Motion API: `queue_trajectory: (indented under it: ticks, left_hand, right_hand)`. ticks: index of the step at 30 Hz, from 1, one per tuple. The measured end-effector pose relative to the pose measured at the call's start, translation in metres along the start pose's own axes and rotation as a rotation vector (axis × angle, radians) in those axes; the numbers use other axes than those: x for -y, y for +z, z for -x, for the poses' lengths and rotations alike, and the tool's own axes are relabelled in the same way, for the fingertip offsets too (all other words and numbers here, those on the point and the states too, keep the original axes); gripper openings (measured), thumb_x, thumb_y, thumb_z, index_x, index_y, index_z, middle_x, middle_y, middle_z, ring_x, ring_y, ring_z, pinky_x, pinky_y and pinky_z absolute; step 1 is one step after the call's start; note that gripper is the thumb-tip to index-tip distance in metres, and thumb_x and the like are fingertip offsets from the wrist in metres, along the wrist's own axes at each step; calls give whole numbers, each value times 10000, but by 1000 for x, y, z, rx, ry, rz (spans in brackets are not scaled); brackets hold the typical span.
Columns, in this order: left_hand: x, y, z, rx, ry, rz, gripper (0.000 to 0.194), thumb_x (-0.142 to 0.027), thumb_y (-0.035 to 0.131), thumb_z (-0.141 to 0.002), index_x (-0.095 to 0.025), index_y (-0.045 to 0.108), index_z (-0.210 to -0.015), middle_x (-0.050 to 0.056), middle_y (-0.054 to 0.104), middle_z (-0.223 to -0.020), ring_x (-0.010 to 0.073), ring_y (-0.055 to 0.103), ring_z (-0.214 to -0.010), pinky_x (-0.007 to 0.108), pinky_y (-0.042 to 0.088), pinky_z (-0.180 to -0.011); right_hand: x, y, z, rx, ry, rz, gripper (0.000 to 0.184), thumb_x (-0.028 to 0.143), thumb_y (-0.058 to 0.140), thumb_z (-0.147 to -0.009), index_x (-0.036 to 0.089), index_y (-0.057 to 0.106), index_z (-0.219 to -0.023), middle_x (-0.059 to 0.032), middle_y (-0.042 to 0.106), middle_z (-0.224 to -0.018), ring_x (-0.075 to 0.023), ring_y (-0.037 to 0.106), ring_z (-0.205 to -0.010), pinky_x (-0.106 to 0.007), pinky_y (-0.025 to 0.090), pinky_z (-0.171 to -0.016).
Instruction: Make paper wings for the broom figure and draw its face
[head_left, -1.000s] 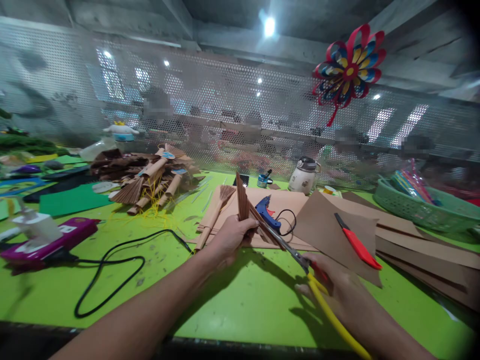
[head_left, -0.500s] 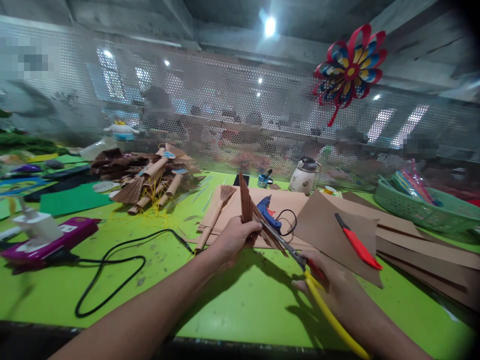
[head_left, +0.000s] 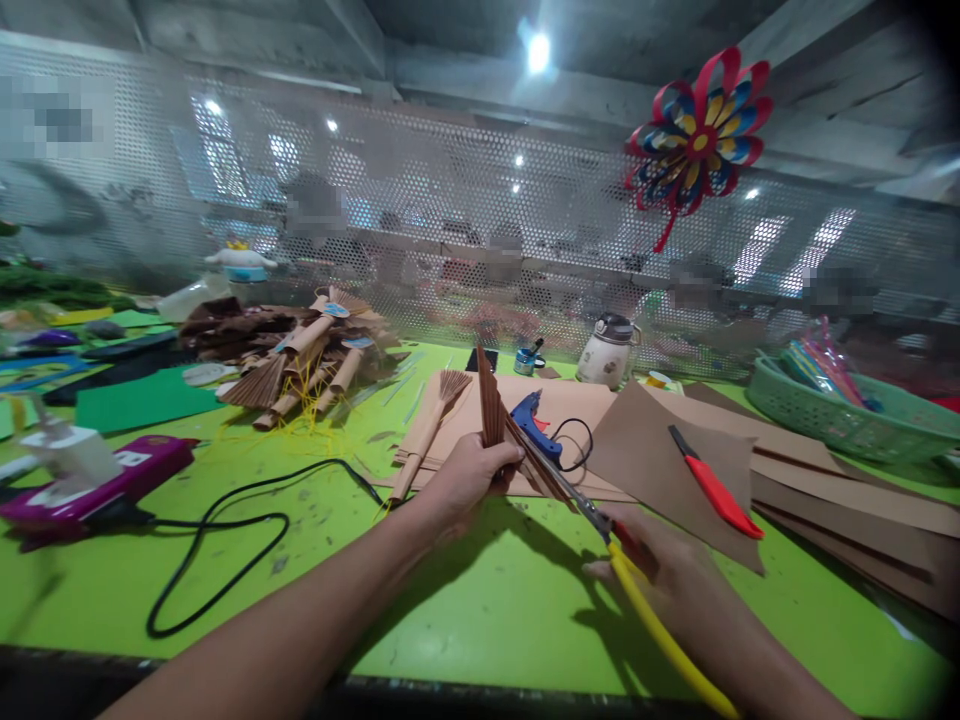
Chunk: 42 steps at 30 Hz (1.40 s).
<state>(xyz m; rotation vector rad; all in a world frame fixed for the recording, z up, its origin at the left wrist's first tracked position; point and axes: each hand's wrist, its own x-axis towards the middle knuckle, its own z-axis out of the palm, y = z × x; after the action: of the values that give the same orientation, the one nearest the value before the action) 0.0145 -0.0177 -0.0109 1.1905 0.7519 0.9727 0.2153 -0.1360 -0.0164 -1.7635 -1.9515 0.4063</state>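
Note:
My left hand [head_left: 463, 480] is closed round a folded, pleated piece of brown paper [head_left: 491, 405] that stands upright above the green table [head_left: 465, 600]. My right hand [head_left: 667, 575] grips scissors [head_left: 592, 515] with yellow and red handles. Their blades reach into the lower folds of the pleated paper beside my left fingers. Both forearms come in from the bottom edge.
A blue glue gun [head_left: 534, 425] lies on brown sheets [head_left: 652, 450] behind my hands, with a red-handled cutter [head_left: 716, 487] to the right. A pile of paper brooms [head_left: 307, 360] sits left, a black cable [head_left: 225, 540] and purple device [head_left: 97, 480] nearer. A green basket [head_left: 847, 415] stands far right.
The pleated paper in my left hand has tilted and shifted slightly right. The scissors have edged in against its folds. Little else has moved.

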Motion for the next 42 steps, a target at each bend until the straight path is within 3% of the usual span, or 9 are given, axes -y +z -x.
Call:
queue_trajectory:
  ticks: [8,16,25,36,42]
  left_hand:
    - [-3,3,3,0,-8,-23,118,-226,596,-681,-147,519,-640,-40,438,-552,78,334,-493,226,232,-479]
    - [-3,6,5,17,-8,-35,123,-237,603,-688,-140,534,-657,-40,426,-553,79,309,-500,236,200,-482]
    - [0,8,9,67,13,-55,118,-229,586,-709,-145,526,-650,-33,436,-574,87,299,-512,243,189,-485]
    - [1,9,9,65,-4,-38,122,-219,576,-707,-159,488,-648,-35,417,-590,94,305,-533,247,197,-501]
    - [2,8,8,46,-23,-34,144,-238,594,-692,-163,487,-633,-40,419,-565,93,310,-515,247,199,-496]
  right_hand:
    - [-1,1,-3,-56,-100,-11,353,389,582,-795,231,598,-1111,-57,683,-860,-215,615,-724,-313,494,-654]
    - [3,3,-4,-75,-92,-39,367,374,596,-784,231,594,-1122,-59,680,-853,-229,620,-771,-330,499,-697]
    - [6,7,-10,-94,-89,-36,428,392,578,-795,229,567,-1191,-89,677,-1032,-233,630,-801,-333,502,-702]
    - [8,10,-10,-138,-115,-22,406,378,569,-806,232,583,-1185,-70,705,-945,-228,642,-779,-327,510,-705]
    - [6,11,-10,-123,-120,-27,401,367,555,-823,243,566,-1204,-76,694,-1006,-238,637,-855,-356,504,-770]
